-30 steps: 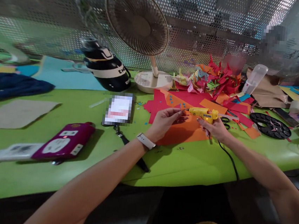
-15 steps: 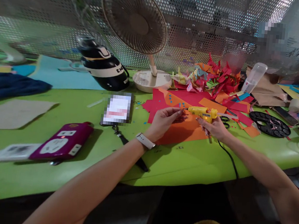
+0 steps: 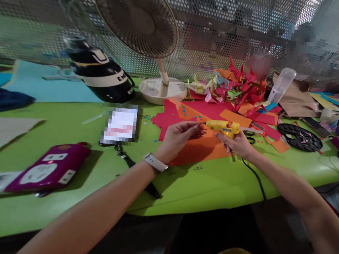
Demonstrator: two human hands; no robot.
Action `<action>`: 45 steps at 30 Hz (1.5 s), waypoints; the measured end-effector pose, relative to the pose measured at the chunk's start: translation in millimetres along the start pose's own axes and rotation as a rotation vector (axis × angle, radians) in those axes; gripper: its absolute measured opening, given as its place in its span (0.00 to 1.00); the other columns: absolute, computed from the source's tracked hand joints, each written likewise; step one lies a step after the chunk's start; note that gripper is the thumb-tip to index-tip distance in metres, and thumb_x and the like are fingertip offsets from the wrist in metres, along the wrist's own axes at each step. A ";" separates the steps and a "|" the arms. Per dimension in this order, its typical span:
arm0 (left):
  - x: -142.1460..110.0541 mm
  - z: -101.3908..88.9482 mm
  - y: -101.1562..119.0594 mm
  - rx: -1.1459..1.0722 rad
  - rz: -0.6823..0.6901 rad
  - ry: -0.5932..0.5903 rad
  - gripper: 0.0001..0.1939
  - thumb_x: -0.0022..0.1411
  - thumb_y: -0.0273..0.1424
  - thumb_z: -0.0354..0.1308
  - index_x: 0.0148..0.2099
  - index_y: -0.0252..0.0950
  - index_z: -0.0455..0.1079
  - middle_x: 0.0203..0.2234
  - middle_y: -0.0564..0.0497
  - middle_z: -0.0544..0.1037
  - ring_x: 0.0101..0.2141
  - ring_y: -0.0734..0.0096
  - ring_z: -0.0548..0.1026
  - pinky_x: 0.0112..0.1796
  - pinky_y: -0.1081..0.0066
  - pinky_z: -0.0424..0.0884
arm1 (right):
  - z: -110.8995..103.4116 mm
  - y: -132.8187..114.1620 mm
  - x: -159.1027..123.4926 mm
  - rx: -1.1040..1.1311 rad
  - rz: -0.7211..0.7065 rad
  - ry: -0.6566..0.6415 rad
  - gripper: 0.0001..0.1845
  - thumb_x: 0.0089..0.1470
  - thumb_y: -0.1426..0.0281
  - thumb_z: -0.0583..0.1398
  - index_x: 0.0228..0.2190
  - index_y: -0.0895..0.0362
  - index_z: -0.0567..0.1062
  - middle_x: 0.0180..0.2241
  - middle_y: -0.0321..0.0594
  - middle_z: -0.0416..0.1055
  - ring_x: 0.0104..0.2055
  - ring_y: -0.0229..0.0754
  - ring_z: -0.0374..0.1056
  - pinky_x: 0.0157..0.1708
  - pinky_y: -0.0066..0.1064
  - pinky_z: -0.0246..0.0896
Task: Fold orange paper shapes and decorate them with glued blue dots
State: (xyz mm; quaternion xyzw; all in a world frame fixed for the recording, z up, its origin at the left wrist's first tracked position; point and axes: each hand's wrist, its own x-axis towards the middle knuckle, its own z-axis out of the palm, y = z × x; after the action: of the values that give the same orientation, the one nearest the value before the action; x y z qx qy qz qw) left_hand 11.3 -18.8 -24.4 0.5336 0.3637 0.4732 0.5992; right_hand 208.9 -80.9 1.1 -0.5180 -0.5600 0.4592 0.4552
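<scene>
My right hand (image 3: 236, 143) is wrapped round the handle of a yellow hot glue gun (image 3: 222, 127), whose nozzle points left. A pale glue stick (image 3: 253, 130) pokes out of its back end. Just off the nozzle, my left hand (image 3: 180, 135) is pinched closed at the fingertips; whatever it holds there is too small to make out. Under both hands lie an orange paper sheet (image 3: 197, 149) and a red paper sheet (image 3: 170, 115), with tiny blue bits scattered about. Black-handled scissors (image 3: 250, 139) are partly hidden behind my right hand.
Behind the sheets sits a heap of folded paper figures (image 3: 242, 84). A fan (image 3: 161, 88) and a black bottle (image 3: 102, 74) stand at the back. A phone (image 3: 120, 124), a lanyard (image 3: 137, 168) and a purple power strip (image 3: 51, 167) lie left; a black palette (image 3: 299, 136) lies right.
The whole scene has shifted left in view as the head turned slightly right. Both hands keep the same pose, the glue gun's nozzle still by my left fingertips.
</scene>
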 end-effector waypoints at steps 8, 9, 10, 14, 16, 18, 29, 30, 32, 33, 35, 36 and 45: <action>-1.6 2.1 3.9 -0.009 -0.015 0.009 0.17 0.50 0.40 0.71 0.38 0.34 0.77 0.33 0.46 0.83 0.34 0.64 0.82 0.43 0.63 0.78 | 0.1 0.2 -1.4 0.026 0.002 -0.009 0.24 0.42 0.51 0.68 0.29 0.56 0.69 0.16 0.24 0.61 0.14 0.28 0.55 0.11 0.22 0.55; -1.7 2.1 4.0 -0.009 -0.015 0.011 0.17 0.50 0.40 0.71 0.38 0.34 0.77 0.33 0.47 0.83 0.35 0.64 0.82 0.43 0.63 0.78 | 0.2 -0.1 -1.5 0.030 0.002 -0.005 0.24 0.42 0.51 0.68 0.29 0.55 0.69 0.15 0.24 0.61 0.14 0.28 0.54 0.11 0.22 0.55; -1.6 2.0 4.0 -0.008 -0.015 0.014 0.18 0.50 0.41 0.71 0.39 0.34 0.77 0.33 0.47 0.83 0.35 0.64 0.82 0.43 0.63 0.78 | 0.3 -0.3 -1.5 0.033 0.003 -0.002 0.24 0.42 0.50 0.68 0.29 0.55 0.69 0.16 0.24 0.61 0.14 0.28 0.54 0.11 0.22 0.55; -1.2 1.3 2.9 -0.010 -0.012 0.011 0.17 0.51 0.40 0.71 0.38 0.35 0.77 0.33 0.47 0.83 0.34 0.64 0.82 0.43 0.63 0.78 | -0.1 -0.7 -1.0 0.031 0.012 -0.004 0.26 0.41 0.49 0.69 0.31 0.55 0.71 0.15 0.24 0.61 0.13 0.28 0.54 0.11 0.22 0.54; -1.1 1.0 2.1 -0.011 -0.005 0.009 0.16 0.51 0.40 0.71 0.38 0.35 0.77 0.33 0.47 0.83 0.34 0.65 0.82 0.43 0.63 0.78 | -0.8 0.1 -0.8 0.023 0.009 -0.010 0.26 0.41 0.49 0.69 0.32 0.55 0.71 0.16 0.24 0.61 0.13 0.28 0.54 0.11 0.22 0.53; -1.2 0.9 1.7 -0.013 0.001 0.012 0.16 0.51 0.40 0.71 0.38 0.35 0.77 0.33 0.48 0.83 0.33 0.66 0.81 0.43 0.63 0.78 | -1.2 1.2 -0.6 0.017 -0.001 -0.017 0.25 0.43 0.50 0.68 0.33 0.56 0.71 0.16 0.24 0.61 0.13 0.28 0.54 0.11 0.21 0.53; -1.8 1.7 3.5 -0.007 -0.010 0.009 0.15 0.51 0.38 0.70 0.39 0.35 0.77 0.33 0.47 0.83 0.34 0.65 0.81 0.43 0.64 0.78 | 0.3 -1.6 -1.4 0.006 0.018 -0.008 0.23 0.44 0.53 0.68 0.33 0.56 0.71 0.15 0.23 0.60 0.14 0.28 0.54 0.12 0.22 0.54; -1.7 1.6 3.0 -0.008 -0.008 0.006 0.15 0.51 0.38 0.70 0.39 0.35 0.77 0.33 0.47 0.83 0.34 0.65 0.81 0.42 0.64 0.78 | 0.6 -2.0 -1.4 0.010 0.021 -0.007 0.23 0.43 0.52 0.69 0.32 0.56 0.71 0.15 0.23 0.60 0.14 0.28 0.54 0.11 0.22 0.54; -1.5 1.5 2.2 -0.016 0.000 0.003 0.15 0.51 0.38 0.70 0.39 0.35 0.77 0.33 0.47 0.83 0.33 0.66 0.81 0.42 0.64 0.78 | 1.0 -2.0 -1.2 0.020 0.019 -0.002 0.23 0.42 0.52 0.69 0.31 0.55 0.70 0.16 0.23 0.60 0.14 0.28 0.54 0.11 0.22 0.54; -1.5 1.5 1.9 -0.016 0.003 0.005 0.15 0.51 0.39 0.70 0.38 0.35 0.77 0.33 0.47 0.83 0.33 0.66 0.81 0.42 0.64 0.78 | 1.2 -1.5 -1.0 0.023 0.014 -0.001 0.23 0.43 0.52 0.69 0.31 0.55 0.69 0.16 0.24 0.61 0.14 0.28 0.54 0.11 0.22 0.54; -1.6 1.6 2.0 -0.002 0.003 0.012 0.16 0.51 0.39 0.70 0.39 0.35 0.77 0.33 0.47 0.83 0.33 0.66 0.81 0.43 0.64 0.78 | 1.2 0.3 -0.5 0.020 0.004 -0.001 0.22 0.43 0.53 0.69 0.31 0.54 0.69 0.16 0.24 0.60 0.15 0.28 0.54 0.11 0.21 0.54; -1.7 1.7 2.3 0.008 0.001 0.014 0.16 0.52 0.39 0.70 0.39 0.35 0.77 0.33 0.47 0.83 0.34 0.66 0.81 0.43 0.63 0.78 | 1.1 1.4 -0.3 0.014 0.001 -0.001 0.22 0.44 0.53 0.69 0.31 0.54 0.69 0.16 0.24 0.60 0.15 0.28 0.54 0.11 0.21 0.54; -1.6 1.7 2.1 0.038 0.036 0.006 0.20 0.49 0.43 0.71 0.38 0.34 0.77 0.31 0.48 0.83 0.33 0.66 0.81 0.43 0.63 0.78 | 0.3 4.3 -1.1 -0.053 -0.034 -0.004 0.23 0.46 0.52 0.67 0.36 0.55 0.72 0.15 0.25 0.58 0.16 0.31 0.54 0.13 0.24 0.55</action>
State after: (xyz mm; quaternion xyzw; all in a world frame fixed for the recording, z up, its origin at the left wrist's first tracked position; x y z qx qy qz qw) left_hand 12.0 -20.8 -22.1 0.5500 0.3648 0.4784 0.5793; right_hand 209.4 -81.9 -3.2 -0.5194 -0.5818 0.4373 0.4479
